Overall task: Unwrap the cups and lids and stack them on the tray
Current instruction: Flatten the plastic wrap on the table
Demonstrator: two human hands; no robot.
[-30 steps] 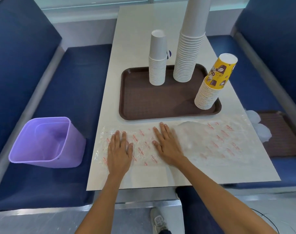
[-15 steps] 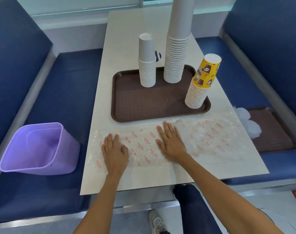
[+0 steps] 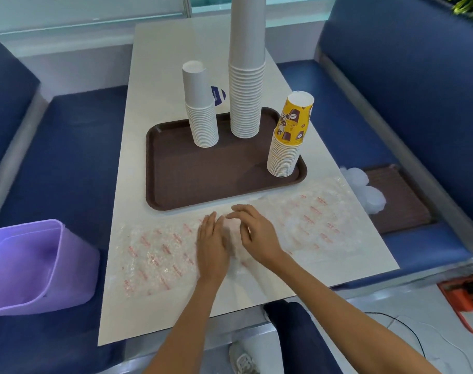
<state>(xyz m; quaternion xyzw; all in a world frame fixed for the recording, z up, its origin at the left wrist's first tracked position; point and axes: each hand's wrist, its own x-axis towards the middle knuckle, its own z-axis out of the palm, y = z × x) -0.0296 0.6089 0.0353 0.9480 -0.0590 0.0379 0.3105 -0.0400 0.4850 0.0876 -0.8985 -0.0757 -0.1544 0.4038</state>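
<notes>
A clear plastic wrap (image 3: 154, 252) with red print lies flat across the near part of the white table (image 3: 159, 63). My left hand (image 3: 212, 247) presses on its middle with straight fingers. My right hand (image 3: 254, 233) is right beside it, its fingers arched over a small raised fold of wrap between the two hands. Behind them the brown tray (image 3: 151, 168) carries a short white cup stack (image 3: 203, 122), a tall white cup stack (image 3: 246, 90) and a yellow printed cup stack (image 3: 286, 147) at its right edge.
A purple bin (image 3: 27, 265) sits on the blue bench at the left. On the right bench, a second brown tray (image 3: 402, 201) holds wrapped clear lids (image 3: 365, 190). An orange object (image 3: 467, 300) and a cable lie on the floor at the right.
Both hands lay flat and apart on the wrap. They have slid together at its middle, and the right hand's fingers have arched.
</notes>
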